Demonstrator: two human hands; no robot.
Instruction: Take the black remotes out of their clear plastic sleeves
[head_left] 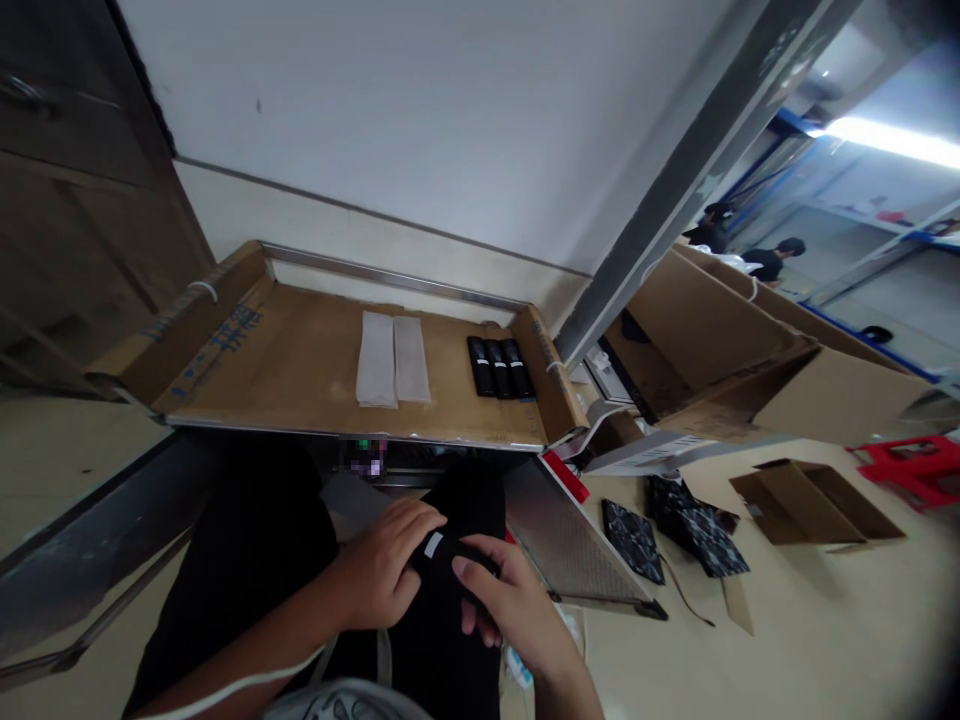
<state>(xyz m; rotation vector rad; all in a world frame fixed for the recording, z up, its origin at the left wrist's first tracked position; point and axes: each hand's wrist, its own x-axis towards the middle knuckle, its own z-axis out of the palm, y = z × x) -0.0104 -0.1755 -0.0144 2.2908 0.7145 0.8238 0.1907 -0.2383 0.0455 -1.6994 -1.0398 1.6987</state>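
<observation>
Low over my lap, a black item with a small white label [433, 545] is held between both hands; its kind is hard to make out against my black trousers. My left hand [382, 565] closes on its left end, beside the label. At the other end, my right hand [514, 595] grips it with the thumb on top and fingers curled beneath. On the cardboard-lined table [315, 370] in front, three slim black items with white labels [501, 367] lie side by side at the right. Two whitish flat strips or sleeves [394, 360] lie near the middle.
Folded cardboard edges [551, 370] border the table. A large open carton [720, 330] stands to the right. On the floor are patterned dark bags [694, 525], a smaller open box [817, 505] and a red stool [907, 470]. Two people [772, 262] are in the background.
</observation>
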